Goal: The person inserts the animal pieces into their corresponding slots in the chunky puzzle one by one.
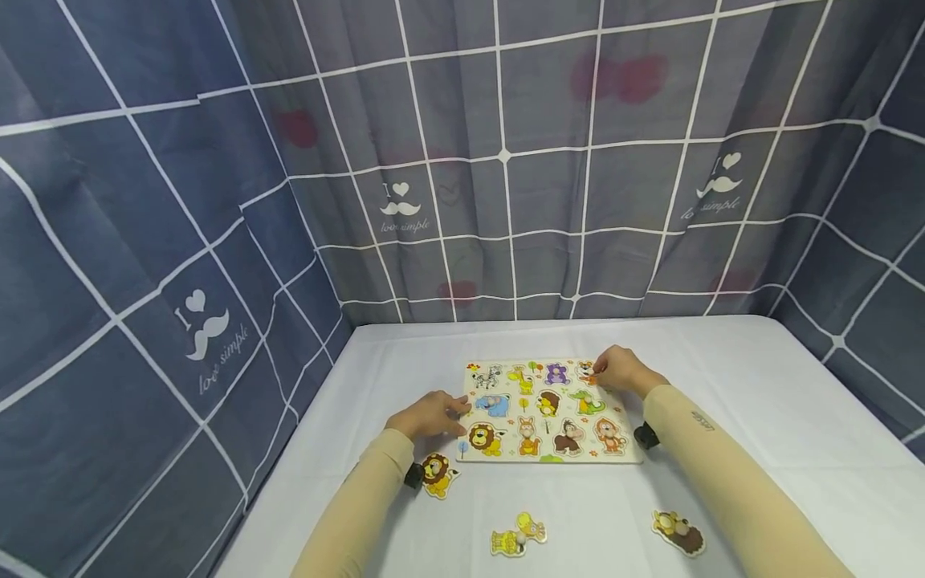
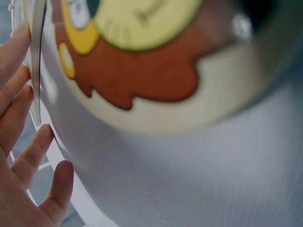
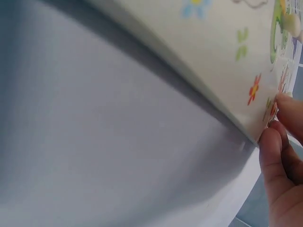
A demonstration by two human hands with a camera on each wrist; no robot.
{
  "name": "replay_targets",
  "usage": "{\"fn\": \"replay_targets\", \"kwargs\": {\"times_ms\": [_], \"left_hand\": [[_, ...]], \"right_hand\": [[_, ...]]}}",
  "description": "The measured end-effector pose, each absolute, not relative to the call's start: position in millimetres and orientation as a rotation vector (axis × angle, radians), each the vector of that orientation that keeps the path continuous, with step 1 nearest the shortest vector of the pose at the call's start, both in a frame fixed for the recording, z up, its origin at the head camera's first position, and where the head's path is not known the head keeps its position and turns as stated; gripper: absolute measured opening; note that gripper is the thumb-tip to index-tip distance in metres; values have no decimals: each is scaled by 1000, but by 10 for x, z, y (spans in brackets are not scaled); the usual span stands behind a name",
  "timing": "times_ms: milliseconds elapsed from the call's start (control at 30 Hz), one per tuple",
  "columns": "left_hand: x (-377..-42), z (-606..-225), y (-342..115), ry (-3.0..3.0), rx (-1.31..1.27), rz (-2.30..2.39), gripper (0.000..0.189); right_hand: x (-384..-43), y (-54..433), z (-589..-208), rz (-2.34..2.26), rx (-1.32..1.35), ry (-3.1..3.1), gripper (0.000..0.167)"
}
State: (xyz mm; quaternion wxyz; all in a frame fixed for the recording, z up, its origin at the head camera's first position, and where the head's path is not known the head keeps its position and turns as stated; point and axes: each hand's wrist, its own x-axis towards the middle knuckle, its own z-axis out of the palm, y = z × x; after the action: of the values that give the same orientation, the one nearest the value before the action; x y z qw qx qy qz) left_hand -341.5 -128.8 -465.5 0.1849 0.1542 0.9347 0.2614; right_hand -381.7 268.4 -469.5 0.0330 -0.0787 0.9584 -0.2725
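A white animal puzzle board (image 1: 506, 460) lies flat on the table. My left hand (image 1: 431, 413) rests against its left edge, fingers loosely extended; in the left wrist view the fingers (image 2: 21, 111) touch the board's side. At the far right corner, my right hand (image 1: 627, 371) pinches at the tiger puzzle piece (image 1: 587, 374); in the right wrist view its thumb and fingers (image 3: 272, 153) meet at that corner, the piece mostly hidden. A lion piece (image 1: 437, 475) lies by my left wrist and looms large in the left wrist view (image 2: 142, 75).
Loose on the white tablecloth (image 1: 578, 514), nearer me, are a giraffe piece (image 1: 517, 536) and a hedgehog piece (image 1: 678, 533). The hedgehog piece lies beside my right forearm. A grey checked curtain (image 1: 462, 201) hangs behind the table and at both sides.
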Motion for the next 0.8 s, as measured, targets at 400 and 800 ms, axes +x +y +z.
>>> {"fn": "replay_targets", "kwargs": {"times_ms": [400,800], "left_hand": [[-3425,-4656,-1295,2618,446,764,52],[-3449,-4659,-1266,2632,428,746,52]], "right_hand": [[-3725,2720,-4751,-953,-204,2903,27],[-3543,2721,-4629,-887,-267,2951,18]]}}
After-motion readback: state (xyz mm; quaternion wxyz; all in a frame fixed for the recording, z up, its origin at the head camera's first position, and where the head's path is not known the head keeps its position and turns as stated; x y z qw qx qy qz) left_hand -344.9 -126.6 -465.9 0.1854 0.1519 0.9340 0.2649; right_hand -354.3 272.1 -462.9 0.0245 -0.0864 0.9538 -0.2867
